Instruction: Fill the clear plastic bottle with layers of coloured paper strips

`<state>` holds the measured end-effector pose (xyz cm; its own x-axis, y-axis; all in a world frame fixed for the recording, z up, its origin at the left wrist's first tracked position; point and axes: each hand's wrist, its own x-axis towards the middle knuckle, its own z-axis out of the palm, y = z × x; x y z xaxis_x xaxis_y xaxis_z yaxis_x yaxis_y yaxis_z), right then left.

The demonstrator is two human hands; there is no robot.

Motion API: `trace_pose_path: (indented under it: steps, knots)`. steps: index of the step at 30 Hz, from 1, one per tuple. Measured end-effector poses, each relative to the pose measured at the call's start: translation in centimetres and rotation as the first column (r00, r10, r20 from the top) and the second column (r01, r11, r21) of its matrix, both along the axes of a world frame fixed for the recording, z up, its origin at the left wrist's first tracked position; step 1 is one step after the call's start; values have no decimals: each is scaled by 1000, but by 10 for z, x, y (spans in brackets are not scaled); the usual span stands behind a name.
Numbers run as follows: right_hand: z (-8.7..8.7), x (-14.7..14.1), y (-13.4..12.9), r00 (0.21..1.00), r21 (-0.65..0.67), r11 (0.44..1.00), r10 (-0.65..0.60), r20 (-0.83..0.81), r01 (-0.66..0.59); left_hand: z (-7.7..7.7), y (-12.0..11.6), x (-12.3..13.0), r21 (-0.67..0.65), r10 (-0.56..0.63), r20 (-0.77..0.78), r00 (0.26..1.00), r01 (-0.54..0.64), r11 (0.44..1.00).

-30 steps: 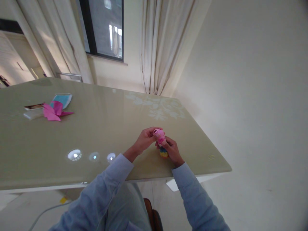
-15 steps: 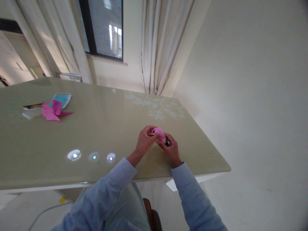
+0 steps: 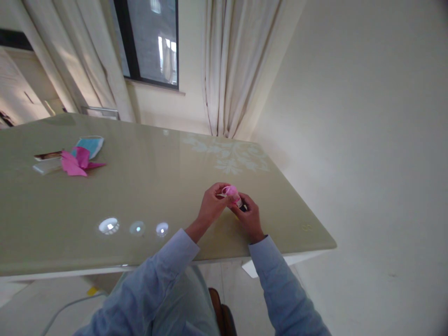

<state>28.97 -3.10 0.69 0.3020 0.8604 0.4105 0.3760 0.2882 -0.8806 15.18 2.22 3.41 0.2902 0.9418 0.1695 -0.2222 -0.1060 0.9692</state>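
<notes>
Above the table's front right part, my two hands meet around a small pink object with a dark end (image 3: 231,191). Its near part shows a pale patterned band, and a thin light loop sticks out on the left; its exact kind is unclear. My left hand (image 3: 212,201) is closed, pinching the pink end and loop side with thumb and fingers. Fingers of my right hand (image 3: 251,217) wrap the dark lower end from the right. Parts of the object are hidden behind the fingers. A speck of yellow shows under the right hand.
On the glossy table (image 3: 147,186), at the left, lie a folded pink paper piece (image 3: 79,162), a blue face mask (image 3: 91,145), a brown-patterned strip (image 3: 48,155) and a clear plastic piece (image 3: 47,166). A wall (image 3: 367,140) rises on the right, with curtains (image 3: 231,70) behind.
Almost nothing differs. The pink object has tilted very slightly between the fingers, while both hands stay in place.
</notes>
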Motion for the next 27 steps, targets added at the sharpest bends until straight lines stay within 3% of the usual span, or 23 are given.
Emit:
trace_pose_path:
  steps: [6,12,14,20,22,27]
  knots:
    - [0,1,-3,985,-29,993,108,-135,-113,2,7,-5,98,-185,-17,983,186,978]
    - [3,1,-8,941,-71,966,223,-253,-248,13,14,-21,107,-412,-62,909,417,903]
    - [3,1,-8,933,-74,961,238,-269,-267,13,14,-22,112,-387,-80,919,394,912]
    - [1,1,-7,925,-57,953,273,-266,-298,5,11,-14,239,-100,-186,978,143,960]
    - [2,1,-7,924,-61,951,276,-264,-302,4,10,-12,198,-126,-156,980,156,968]
    - [2,1,-7,921,-81,954,253,-296,-288,13,9,-20,101,-353,23,935,349,931]
